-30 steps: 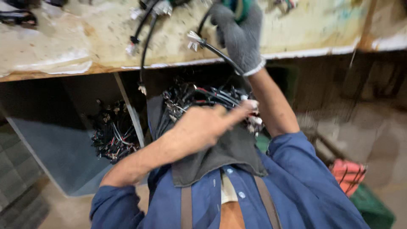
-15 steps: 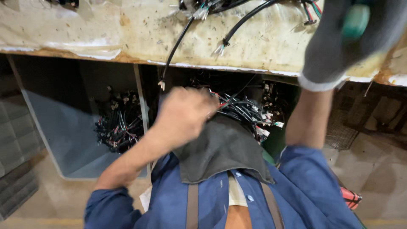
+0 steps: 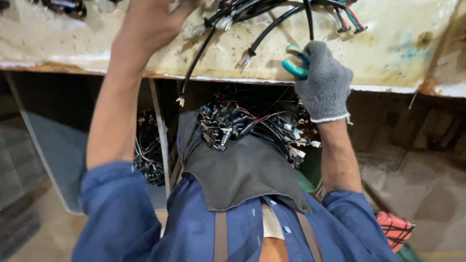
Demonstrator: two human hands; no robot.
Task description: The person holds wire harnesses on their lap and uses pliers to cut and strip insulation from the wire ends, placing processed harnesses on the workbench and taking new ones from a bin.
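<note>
My bare left hand [image 3: 150,24] is up on the stained worktable [image 3: 73,48], its fingers curled at the end of a bundle of black wires [image 3: 272,9]; its grip is cut off by the frame's top edge. My right hand [image 3: 323,82], in a grey knit glove, is at the table's front edge. It is closed on green-handled pliers [image 3: 293,68], and a black wire runs down to it. A pile of black wire harnesses with connectors [image 3: 242,126] lies on the dark apron [image 3: 242,174] over my lap.
A loose black cable [image 3: 194,63] hangs over the table edge. Below the table at the left, more wire harnesses [image 3: 148,155] lie in a grey bin. A red mesh-patterned object [image 3: 395,230] sits on the floor at the lower right.
My left hand has risen from the harness pile on my lap to the wires on the table. My gloved right hand has come down to the table edge with the pliers.
</note>
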